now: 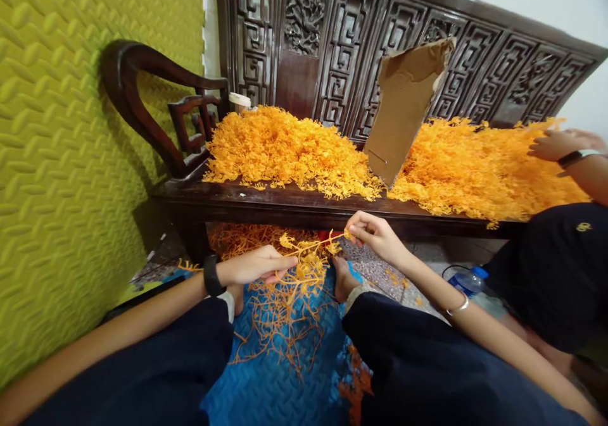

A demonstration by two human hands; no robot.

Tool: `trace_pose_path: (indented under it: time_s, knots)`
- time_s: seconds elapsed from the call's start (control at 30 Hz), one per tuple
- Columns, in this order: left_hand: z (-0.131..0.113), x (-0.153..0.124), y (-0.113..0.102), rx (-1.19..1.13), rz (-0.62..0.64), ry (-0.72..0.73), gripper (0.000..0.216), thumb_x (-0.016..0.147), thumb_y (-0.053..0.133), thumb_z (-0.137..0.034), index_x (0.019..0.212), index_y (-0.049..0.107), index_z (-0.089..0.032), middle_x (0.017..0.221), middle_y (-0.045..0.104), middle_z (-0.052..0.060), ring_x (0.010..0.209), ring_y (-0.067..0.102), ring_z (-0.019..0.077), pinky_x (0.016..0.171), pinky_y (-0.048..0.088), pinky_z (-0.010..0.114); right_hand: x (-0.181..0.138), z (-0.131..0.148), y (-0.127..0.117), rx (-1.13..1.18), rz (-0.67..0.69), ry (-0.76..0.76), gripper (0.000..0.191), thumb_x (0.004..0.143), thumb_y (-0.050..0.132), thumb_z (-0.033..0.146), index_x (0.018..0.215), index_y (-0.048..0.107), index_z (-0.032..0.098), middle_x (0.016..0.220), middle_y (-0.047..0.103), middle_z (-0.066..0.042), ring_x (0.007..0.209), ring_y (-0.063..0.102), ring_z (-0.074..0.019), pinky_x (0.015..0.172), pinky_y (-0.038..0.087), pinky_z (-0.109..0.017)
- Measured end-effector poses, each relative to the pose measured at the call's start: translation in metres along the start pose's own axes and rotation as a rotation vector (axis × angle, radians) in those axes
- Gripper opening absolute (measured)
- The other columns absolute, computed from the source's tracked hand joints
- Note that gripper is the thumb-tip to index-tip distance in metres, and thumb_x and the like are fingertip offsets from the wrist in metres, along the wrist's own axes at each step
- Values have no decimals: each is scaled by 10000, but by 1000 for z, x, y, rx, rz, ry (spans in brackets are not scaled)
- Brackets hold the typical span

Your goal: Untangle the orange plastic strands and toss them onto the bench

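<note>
- My right hand (373, 235) is pinching the far right tip of the yellow sprig (312, 263), thumb and finger nearly meeting.
- My left hand (259, 264) is gripping its stem, the thumb lying on top.
- Between both hands the sprig is stretching, its long axis running from near left to far right.
- My left fingers are pointing right; my right fingers are pointing left.
- Farther, a yellow heap (285, 147) is covering the dark bench (266, 201).

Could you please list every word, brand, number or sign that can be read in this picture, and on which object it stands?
No text can be read.
Plastic bottle: any print on its blue label is too small and blurred to read.
Co-worker's dark clothing: a small yellow emblem, with no legible letters.
</note>
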State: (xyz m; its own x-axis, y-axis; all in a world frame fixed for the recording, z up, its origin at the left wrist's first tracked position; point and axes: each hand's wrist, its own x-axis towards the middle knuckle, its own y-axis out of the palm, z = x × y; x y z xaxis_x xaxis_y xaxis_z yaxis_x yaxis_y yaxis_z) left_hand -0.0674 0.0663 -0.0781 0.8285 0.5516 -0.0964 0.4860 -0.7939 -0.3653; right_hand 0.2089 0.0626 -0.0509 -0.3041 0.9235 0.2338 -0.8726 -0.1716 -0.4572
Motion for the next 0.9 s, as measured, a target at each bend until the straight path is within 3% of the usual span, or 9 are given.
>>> trace_pose_path:
  time_s: [0.4, 0.8, 0.9]
  knots:
    - [-8, 9, 6, 2, -36, -2, 562, 857, 367, -569, 453, 377, -180, 415, 358, -53, 424, 285, 75, 498, 277, 244, 3, -3, -5, -43, -133, 86, 250, 730, 599, 404, 675, 520, 172, 472, 459, 41, 435, 393, -73, 443, 277, -217]
    - [-10, 11, 9, -6, -7, -25, 544, 850, 389, -564, 463, 365, -182, 417, 343, -59, 430, 270, 75, 498, 272, 243, 2, 0, -7, -131, -118, 71, 247, 742, 576, 392, 636, 522, 176, 465, 455, 35, 430, 405, -83, 446, 305, -226]
    - [-8, 7, 7, -1, 43, -11, 557, 854, 382, -561, 451, 385, -177, 409, 357, -55, 423, 290, 74, 512, 294, 241, -4, -8, -25, -297, -265, -16, 228, 751, 573, 377, 639, 545, 180, 526, 520, 9, 483, 460, -104, 481, 351, -237]
